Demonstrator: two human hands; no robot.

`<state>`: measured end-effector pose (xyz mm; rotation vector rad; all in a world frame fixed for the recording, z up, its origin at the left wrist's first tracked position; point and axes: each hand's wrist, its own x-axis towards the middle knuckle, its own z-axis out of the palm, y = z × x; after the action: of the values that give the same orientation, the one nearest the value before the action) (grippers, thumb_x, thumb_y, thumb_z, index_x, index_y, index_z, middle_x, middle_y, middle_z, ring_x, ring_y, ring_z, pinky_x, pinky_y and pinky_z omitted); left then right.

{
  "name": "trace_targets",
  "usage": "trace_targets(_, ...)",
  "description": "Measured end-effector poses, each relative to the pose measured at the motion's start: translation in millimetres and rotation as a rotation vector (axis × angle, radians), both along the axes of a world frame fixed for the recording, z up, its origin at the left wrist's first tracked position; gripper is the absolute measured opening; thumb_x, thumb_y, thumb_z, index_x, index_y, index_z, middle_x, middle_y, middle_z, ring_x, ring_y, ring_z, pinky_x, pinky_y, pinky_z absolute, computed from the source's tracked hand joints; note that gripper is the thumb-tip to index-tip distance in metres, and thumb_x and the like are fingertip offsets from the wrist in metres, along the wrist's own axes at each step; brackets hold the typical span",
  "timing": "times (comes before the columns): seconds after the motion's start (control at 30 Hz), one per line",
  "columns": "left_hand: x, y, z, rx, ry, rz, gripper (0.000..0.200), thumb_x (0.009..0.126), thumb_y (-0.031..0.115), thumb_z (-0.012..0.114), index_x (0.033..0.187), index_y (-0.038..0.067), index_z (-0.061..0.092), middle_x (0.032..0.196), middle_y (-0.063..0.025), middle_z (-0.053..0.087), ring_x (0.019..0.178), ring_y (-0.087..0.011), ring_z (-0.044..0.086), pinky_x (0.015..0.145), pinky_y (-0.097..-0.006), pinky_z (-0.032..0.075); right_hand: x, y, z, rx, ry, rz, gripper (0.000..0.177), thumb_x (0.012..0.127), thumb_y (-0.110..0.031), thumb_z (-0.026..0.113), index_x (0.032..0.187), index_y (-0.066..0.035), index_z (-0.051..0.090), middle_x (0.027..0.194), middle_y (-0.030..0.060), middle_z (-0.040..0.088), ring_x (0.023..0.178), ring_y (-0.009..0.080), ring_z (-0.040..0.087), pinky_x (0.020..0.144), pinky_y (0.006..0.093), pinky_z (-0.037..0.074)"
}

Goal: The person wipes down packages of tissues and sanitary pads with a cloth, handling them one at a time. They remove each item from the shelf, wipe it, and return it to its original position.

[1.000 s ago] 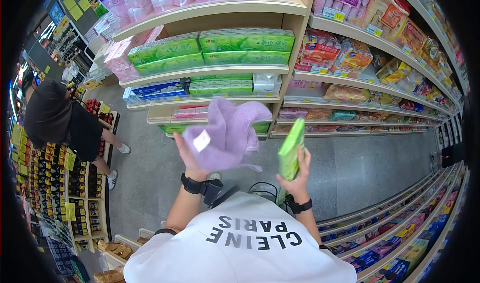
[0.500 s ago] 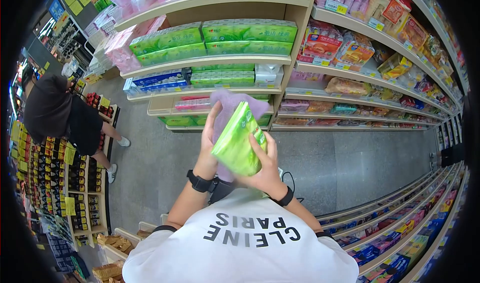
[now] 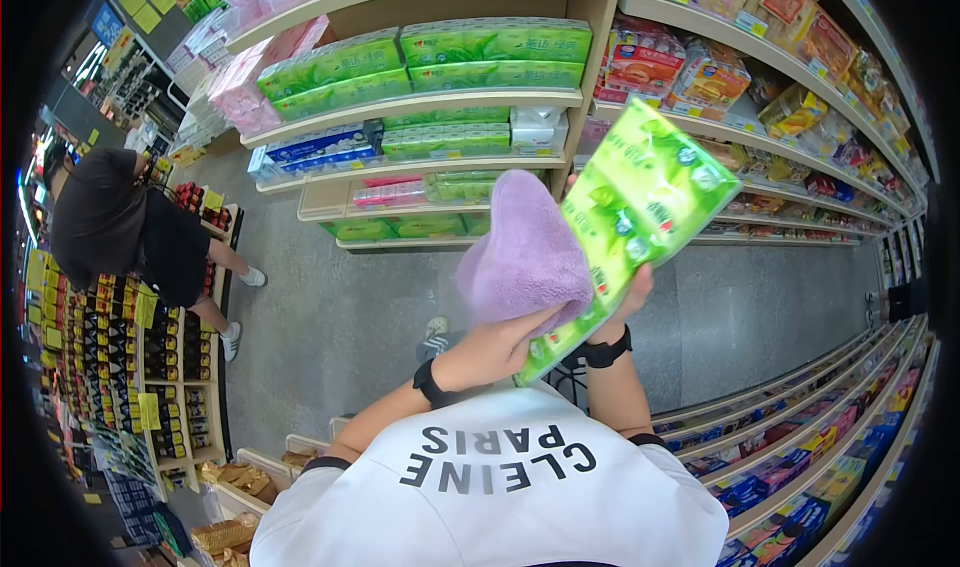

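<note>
My left hand [image 3: 498, 349] is closed around a fluffy purple cloth [image 3: 535, 252], which bunches up above it and lies against the green pack's left side. A long green pack of tissues [image 3: 640, 202] is tilted up to the right in front of my chest. My right hand [image 3: 632, 295] grips the pack from its right edge and behind, so most of its fingers are hidden. The cloth's left edge is slightly blurred.
Ahead stands a shelf [image 3: 400, 173] with green tissue packs [image 3: 495, 52] and pink packs. Packaged bread [image 3: 640, 67] fills the right shelves. At left, a person [image 3: 130, 232] bends beside a rack of dark jars [image 3: 95, 347]. More goods line the lower right shelves [image 3: 800, 447].
The green pack has swung up and right in my right hand, showing its broad face. My left hand has drawn lower, with the purple cloth now in front of the pack's left side.
</note>
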<state>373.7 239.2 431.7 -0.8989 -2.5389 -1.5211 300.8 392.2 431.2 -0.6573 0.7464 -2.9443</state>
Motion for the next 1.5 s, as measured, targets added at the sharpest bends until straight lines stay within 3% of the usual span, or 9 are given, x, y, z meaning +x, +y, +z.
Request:
trace_targets(0.23,18.8,-9.7,-34.1,-0.107,0.186,-0.076,0.045,0.081,-0.006,0.051,0.124,0.007,0.056,0.119,-0.0211,0.058,0.111,-0.0386,0.054,0.091,-0.0395,0.045,-26.8,56.3,24.5,-0.230,0.176,-0.104,0.093,0.083,-0.062,0.047,0.149,-0.007,0.011,0.147,0.0269,0.023,0.124,0.0470,0.041,0.100,0.0533,0.040)
trace_targets(0.37,12.6,-4.7,-21.2,-0.100,0.051,-0.103,0.047,0.080,-0.008,0.050,0.124,0.006,0.055,0.117,-0.0229,0.057,0.111,-0.0393,0.054,0.092,-0.0405,0.044,-11.5,31.8,6.3,-0.158,-0.003,-0.120,0.089,0.083,-0.056,0.055,0.146,-0.006,0.019,0.146,0.0201,0.029,0.129,0.0362,0.039,0.106,0.0470,0.036)
trace_targets(0.5,-11.6,-4.3,-6.1,0.023,0.050,-0.009,0.048,0.076,-0.009,0.049,0.123,0.000,0.054,0.114,-0.0237,0.059,0.106,-0.0401,0.057,0.089,-0.0406,0.046,31.5,-13.7,-62.0,0.381,-0.156,-0.144,0.095,0.075,-0.050,0.070,0.144,-0.002,0.026,0.140,0.0136,0.038,0.129,0.0281,0.038,0.108,0.0399,0.031)
trace_targets(0.7,-53.3,-21.2,23.7,0.139,0.313,0.138,0.061,0.070,-0.011,0.048,0.131,-0.005,0.046,0.128,-0.0250,0.052,0.120,-0.0409,0.048,0.101,-0.0412,0.038,18.8,-26.3,-67.1,0.981,0.285,-0.430,0.101,0.069,-0.051,0.071,0.141,0.004,0.028,0.138,0.0173,0.040,0.127,0.0294,0.039,0.107,0.0409,0.029)
trace_targets(0.8,-53.1,-16.4,9.9,0.247,0.071,0.021,0.070,0.067,-0.010,0.047,0.136,-0.004,0.041,0.144,-0.0237,0.036,0.138,-0.0350,0.029,0.113,-0.0396,0.021,8.4,-19.8,-67.7,0.853,0.075,-0.470,0.102,0.070,-0.051,0.072,0.144,0.002,0.026,0.137,0.0156,0.040,0.124,0.0262,0.041,0.104,0.0382,0.032)
trace_targets(0.93,-26.1,0.0,-42.8,0.319,-0.229,-0.003,0.076,0.068,-0.005,0.052,0.142,-0.001,0.032,0.147,-0.0196,0.032,0.140,-0.0308,0.026,0.115,-0.0374,0.017,-10.0,-4.7,-35.7,0.533,-0.099,-0.499,0.098,0.079,-0.047,0.071,0.148,-0.002,0.017,0.136,0.0100,0.040,0.118,0.0187,0.044,0.098,0.0314,0.038)
trace_targets(1.07,-8.3,-6.8,-57.1,0.348,-0.511,-0.027,0.076,0.074,0.006,0.063,0.143,0.000,0.030,0.147,-0.0189,0.032,0.140,-0.0282,0.026,0.114,-0.0375,0.020,-16.2,8.1,-34.2,0.394,-0.254,-0.501,0.083,0.090,-0.030,0.065,0.149,-0.005,0.013,0.136,0.0069,0.040,0.112,0.0147,0.044,0.093,0.0278,0.040)
trace_targets(1.27,-12.7,-9.9,-60.3,0.203,-0.349,0.081,0.082,0.069,0.009,0.074,0.140,-0.003,0.034,0.138,-0.0187,0.043,0.130,-0.0265,0.041,0.109,-0.0366,0.030,-16.5,7.6,-43.1,0.389,-0.341,-0.402,0.071,0.094,-0.027,0.059,0.147,-0.005,0.017,0.131,0.0127,0.046,0.109,0.0172,0.050,0.093,0.0310,0.041)
trace_targets(1.5,-23.5,-64.2,-39.8,0.889,-0.946,-0.139,0.085,0.063,0.000,0.074,0.139,-0.004,0.036,0.131,-0.0109,0.051,0.119,-0.0189,0.049,0.102,-0.0312,0.037,-28.5,66.2,-57.3,0.246,-0.145,0.318,0.063,0.094,-0.038,0.055,0.140,-0.003,0.032,0.123,0.0161,0.055,0.103,0.0183,0.057,0.088,0.0351,0.050)
